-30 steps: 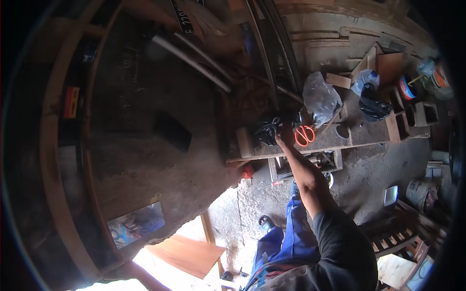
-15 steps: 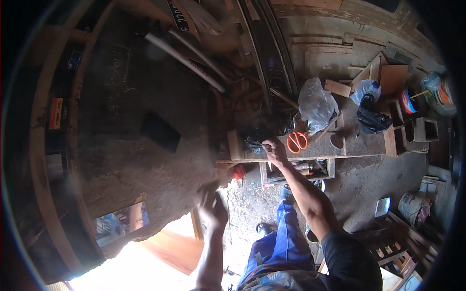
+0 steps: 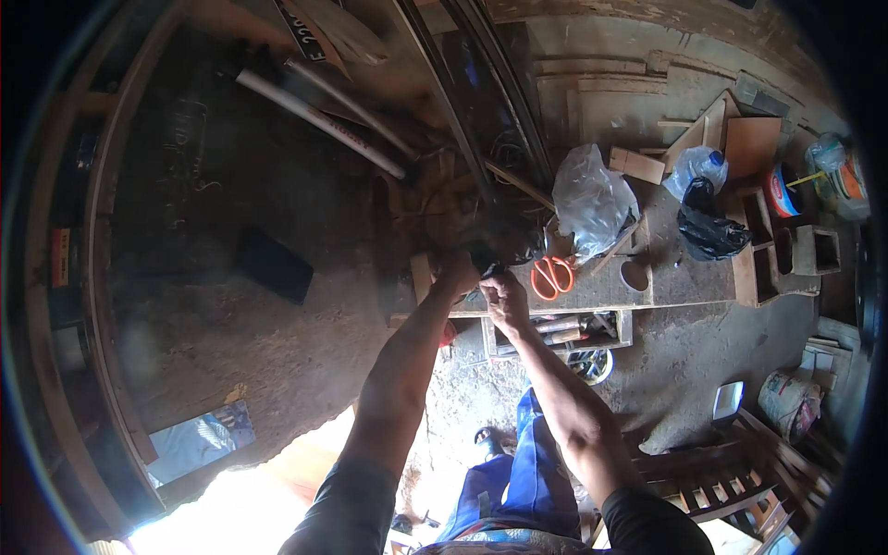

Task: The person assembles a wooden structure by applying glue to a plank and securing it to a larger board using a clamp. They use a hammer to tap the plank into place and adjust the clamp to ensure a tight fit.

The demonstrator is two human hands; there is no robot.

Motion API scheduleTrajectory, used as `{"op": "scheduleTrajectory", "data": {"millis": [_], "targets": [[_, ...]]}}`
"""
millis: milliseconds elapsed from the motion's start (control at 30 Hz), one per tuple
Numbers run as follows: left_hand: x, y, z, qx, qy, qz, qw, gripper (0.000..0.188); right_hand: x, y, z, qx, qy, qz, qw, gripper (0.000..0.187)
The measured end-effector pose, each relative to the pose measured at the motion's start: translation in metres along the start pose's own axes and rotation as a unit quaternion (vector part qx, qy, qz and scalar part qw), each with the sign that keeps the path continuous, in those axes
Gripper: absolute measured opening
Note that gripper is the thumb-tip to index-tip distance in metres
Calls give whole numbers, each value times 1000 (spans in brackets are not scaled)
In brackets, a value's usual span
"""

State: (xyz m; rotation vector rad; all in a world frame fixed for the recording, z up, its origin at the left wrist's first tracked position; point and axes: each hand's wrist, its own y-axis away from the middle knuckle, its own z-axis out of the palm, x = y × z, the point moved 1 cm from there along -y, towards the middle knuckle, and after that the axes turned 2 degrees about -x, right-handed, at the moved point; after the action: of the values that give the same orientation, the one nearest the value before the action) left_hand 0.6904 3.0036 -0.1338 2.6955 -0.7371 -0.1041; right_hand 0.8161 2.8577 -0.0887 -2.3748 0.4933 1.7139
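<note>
Black bundle: a dark, crumpled mass resembling a plastic bag (image 3: 507, 242), on the desk (image 3: 689, 282) at 12 o'clock from the paired hands; its outline melts into shadow, and I can make out no sure long axis.
Left hand: the left hand (image 3: 459, 272) lies at the bundle's near edge, toward its 7 o'clock, a little farther forward than its partner; its fingers are lost in the dark, so I cannot tell how far open the grip is, or what it has.
Right hand: the right hand (image 3: 504, 298) sits just beside it, at about 4 o'clock; the fingers bend inward in a small, narrowed grip, though whether plastic is pinched there I cannot tell.
Orange handles: the scissors (image 3: 553, 278), at 2 o'clock from the right hand, near it.
Clear sheeting: a transparent bag (image 3: 592, 202), between 1 and 2 o'clock, bounding the bundle's right flank.
Wooden block: a pale block (image 3: 422, 279), at 9 o'clock, just beside the left hand.
Metal rails: long dark rails (image 3: 507, 92), at 12 o'clock, limiting room beyond the bundle.
Tool box: an open wooden box (image 3: 625, 329), at 4 o'clock, below the desk's front edge.
</note>
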Motion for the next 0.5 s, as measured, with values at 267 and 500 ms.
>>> {"op": "scheduleTrajectory", "data": {"millis": [267, 500], "targets": [[-15, -24, -39, 11, 418, -142, 897, 20, 27, -12, -25, -65, 65, 26, 995, 23], [-6, -19, -20, 16, 520, -159, 839, 22, -6, -32, -5, -20, 82, 51, 995, 37]]}}
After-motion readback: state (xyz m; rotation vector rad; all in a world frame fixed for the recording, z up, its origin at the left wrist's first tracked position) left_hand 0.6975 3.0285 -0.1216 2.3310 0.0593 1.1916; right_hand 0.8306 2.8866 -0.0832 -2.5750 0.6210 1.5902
